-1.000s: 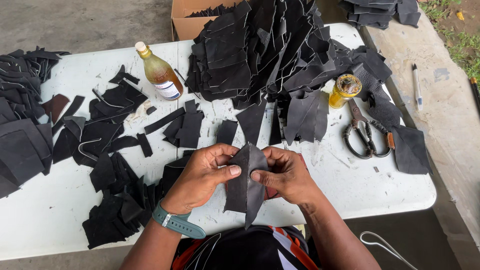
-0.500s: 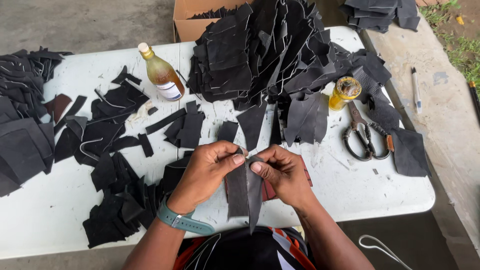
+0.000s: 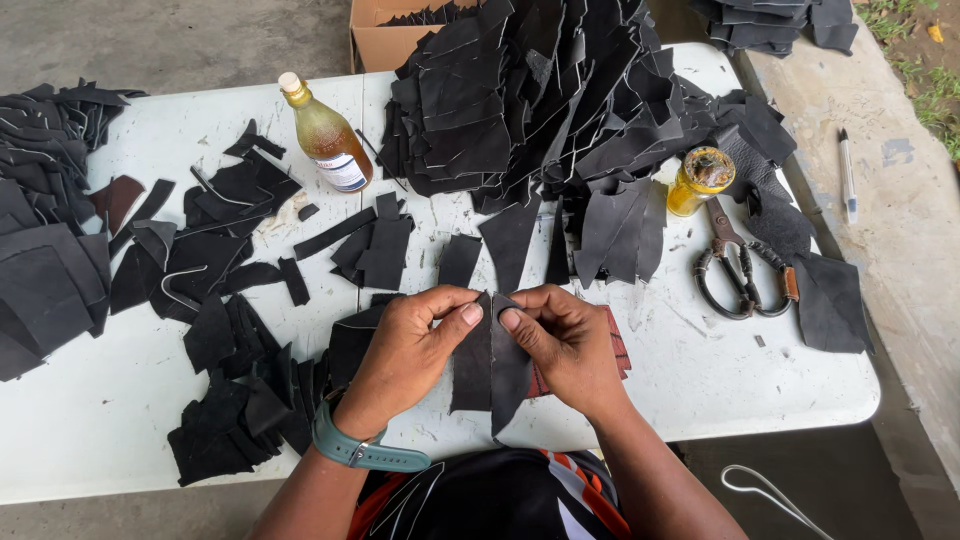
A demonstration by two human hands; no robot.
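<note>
- The left hand (image 3: 405, 345) pinches the upper left edge of a black leather piece (image 3: 490, 370), thumb against its face, the other fingers curled behind.
- The right hand (image 3: 570, 340) grips the same piece at its upper right edge, thumb tip just beside the left thumb.
- The piece hangs down from both thumbs, folded along a middle crease, over the near edge of the white table (image 3: 700, 380).
- A teal wristband (image 3: 360, 450) sits on the left wrist.
- Just beyond the fingertips lie small black scraps (image 3: 375, 245); further beyond them rises a big heap of leather (image 3: 540, 90).
- Beyond the left fingers stands a bottle (image 3: 325, 140) of amber liquid.
- Right of the right fingers lie scissors (image 3: 735, 270), and beyond those a small yellow jar (image 3: 700, 180).
- Under the right palm a reddish-brown piece (image 3: 615, 350) peeks out.
</note>
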